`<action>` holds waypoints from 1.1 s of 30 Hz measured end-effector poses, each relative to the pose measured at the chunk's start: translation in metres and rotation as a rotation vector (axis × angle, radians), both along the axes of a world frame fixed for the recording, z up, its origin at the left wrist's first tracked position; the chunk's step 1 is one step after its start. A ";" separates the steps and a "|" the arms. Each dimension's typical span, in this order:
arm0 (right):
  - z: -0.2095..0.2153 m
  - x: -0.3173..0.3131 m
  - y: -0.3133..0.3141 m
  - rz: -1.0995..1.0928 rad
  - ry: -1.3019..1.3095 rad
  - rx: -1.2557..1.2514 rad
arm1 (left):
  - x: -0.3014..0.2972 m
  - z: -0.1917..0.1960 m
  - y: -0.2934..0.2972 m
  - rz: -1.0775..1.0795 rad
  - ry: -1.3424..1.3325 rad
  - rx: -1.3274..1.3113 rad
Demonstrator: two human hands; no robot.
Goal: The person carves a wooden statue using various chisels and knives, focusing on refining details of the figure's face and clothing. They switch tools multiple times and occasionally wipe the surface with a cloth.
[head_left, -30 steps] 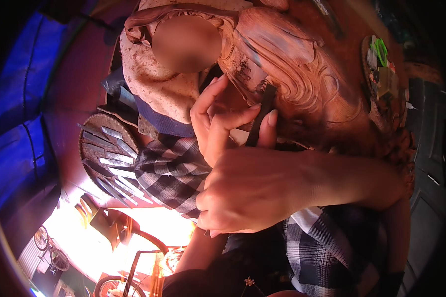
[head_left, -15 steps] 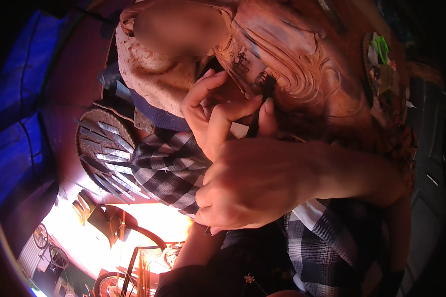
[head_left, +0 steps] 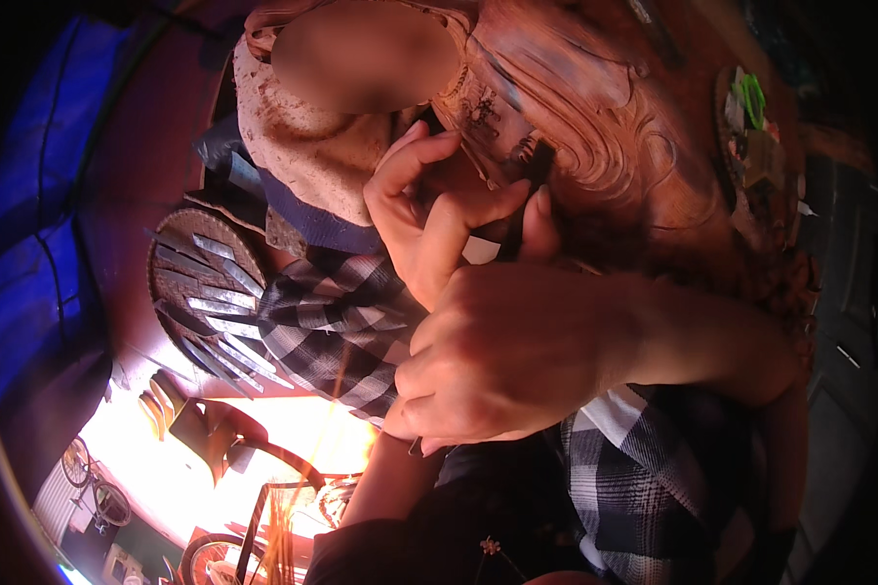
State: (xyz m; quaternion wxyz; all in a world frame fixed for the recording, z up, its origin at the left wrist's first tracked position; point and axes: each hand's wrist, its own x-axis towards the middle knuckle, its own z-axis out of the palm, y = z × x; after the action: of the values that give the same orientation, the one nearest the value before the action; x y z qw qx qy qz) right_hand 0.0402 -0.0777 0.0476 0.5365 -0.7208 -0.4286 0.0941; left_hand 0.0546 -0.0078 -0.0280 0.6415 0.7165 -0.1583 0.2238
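Note:
A large reddish-brown wood carving [head_left: 605, 127] with flowing grooves lies in front of me. My left hand [head_left: 424, 219] is over it, with thumb and fingers closed around a dark, narrow chisel [head_left: 539, 161] close to its working end. That end is at the grooved wood; whether it touches, I cannot tell. Nearer to me, my right hand [head_left: 502, 356] is in a fist, and a small dark tip shows below it. The tip lines up with the chisel, whose middle is hidden behind the fist. My left forearm passes under the right fist.
To the left, a round woven tray [head_left: 171, 258] holds several flat metal blades [head_left: 226, 304]. Tan speckled cloth [head_left: 298, 146] with a dark blue ribbed edge lies beside the carving. Checked cloth [head_left: 337, 322] is under my arms. Bicycles [head_left: 93, 487] stand at the lower left.
The carving and hands have shifted slightly right in the picture, and the right fist is a little higher. Both hands keep the same grip.

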 end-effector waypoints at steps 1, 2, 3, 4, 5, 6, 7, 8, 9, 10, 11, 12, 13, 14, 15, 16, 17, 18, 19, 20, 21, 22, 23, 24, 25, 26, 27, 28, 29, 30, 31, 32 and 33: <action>0.000 0.000 0.000 0.007 0.002 -0.003 | 0.000 -0.002 0.002 -0.007 -0.004 -0.002; 0.001 0.001 0.001 0.018 0.013 0.006 | 0.000 -0.004 0.005 -0.014 -0.008 -0.005; 0.003 0.001 0.002 0.029 0.025 0.014 | 0.000 -0.005 0.006 -0.021 -0.013 -0.007; 0.005 0.001 0.001 0.017 0.017 0.019 | 0.001 -0.002 0.006 -0.029 0.005 -0.004; 0.007 0.002 0.000 0.004 0.008 0.024 | 0.002 0.004 0.004 -0.036 0.022 -0.001; 0.009 0.002 0.000 -0.010 -0.001 0.029 | 0.002 0.007 0.003 -0.044 0.039 0.002; 0.009 0.004 0.001 0.002 0.008 0.012 | 0.002 0.003 0.005 -0.059 0.042 -0.005; 0.009 0.005 0.004 0.013 0.018 -0.005 | 0.001 -0.003 0.009 -0.075 0.046 -0.013; 0.011 0.007 0.006 0.013 0.019 -0.032 | 0.001 -0.007 0.012 -0.091 0.049 -0.021; 0.014 0.010 0.008 0.015 0.014 -0.058 | 0.002 -0.003 0.013 -0.106 0.063 -0.037; 0.021 0.015 0.008 0.006 0.002 -0.093 | 0.004 0.002 0.013 -0.122 0.077 -0.054; 0.025 0.018 0.010 -0.004 -0.010 -0.130 | 0.005 0.006 0.014 -0.138 0.092 -0.071; 0.025 0.020 0.013 -0.041 -0.012 -0.157 | 0.007 0.005 0.014 -0.187 0.116 -0.115; 0.024 0.021 0.016 -0.079 -0.014 -0.185 | 0.010 0.003 0.013 -0.237 0.141 -0.159; 0.021 0.022 0.018 -0.127 -0.019 -0.186 | 0.012 0.000 0.012 -0.287 0.167 -0.204; 0.020 0.023 0.023 -0.169 -0.029 -0.184 | 0.014 -0.002 0.010 -0.294 0.146 -0.231; 0.015 0.024 0.028 -0.220 -0.042 -0.155 | 0.015 0.000 0.011 -0.315 0.192 -0.263; 0.015 0.025 0.029 -0.244 -0.037 -0.136 | 0.015 0.002 0.012 -0.336 0.238 -0.296; 0.012 0.026 0.030 -0.268 -0.026 -0.117 | 0.015 0.002 0.012 -0.355 0.291 -0.329; 0.011 0.030 0.029 -0.263 0.003 -0.107 | 0.017 0.000 0.013 -0.356 0.265 -0.269; 0.011 0.032 0.028 -0.259 0.031 -0.097 | 0.019 -0.002 0.015 -0.356 0.238 -0.208; 0.011 0.032 0.028 -0.270 0.010 -0.110 | 0.022 -0.002 0.016 -0.356 0.211 -0.147; 0.011 0.032 0.028 -0.280 -0.010 -0.122 | 0.022 0.002 0.017 -0.364 0.246 -0.149; 0.011 0.032 0.028 -0.290 -0.032 -0.133 | 0.022 0.007 0.018 -0.371 0.281 -0.151; 0.013 0.033 0.026 -0.277 -0.005 -0.146 | 0.021 0.010 0.017 -0.381 0.317 -0.155; 0.016 0.036 0.025 -0.263 0.021 -0.158 | 0.021 0.010 0.017 -0.377 0.312 -0.153; 0.018 0.037 0.024 -0.249 0.047 -0.168 | 0.021 0.010 0.017 -0.372 0.307 -0.150; 0.018 0.037 0.025 -0.225 0.059 -0.171 | 0.022 0.010 0.015 -0.371 0.300 -0.152; 0.016 0.036 0.028 -0.199 0.070 -0.173 | 0.021 0.006 0.014 -0.362 0.301 -0.214; 0.015 0.036 0.030 -0.173 0.080 -0.173 | 0.020 0.000 0.014 -0.352 0.301 -0.274; 0.014 0.034 0.028 -0.166 0.065 -0.146 | 0.019 -0.003 0.012 -0.345 0.308 -0.338; 0.013 0.032 0.026 -0.158 0.048 -0.118 | 0.019 -0.003 0.010 -0.323 0.283 -0.311; 0.013 0.030 0.023 -0.149 0.032 -0.089 | 0.018 -0.004 0.008 -0.300 0.258 -0.283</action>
State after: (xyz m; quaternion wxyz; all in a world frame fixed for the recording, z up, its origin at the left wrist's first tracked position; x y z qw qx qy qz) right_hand 0.0703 -0.0545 0.0605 0.5161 -0.7723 -0.3607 0.0844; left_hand 0.0727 0.0007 -0.0320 0.7764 0.6106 -0.1468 0.0528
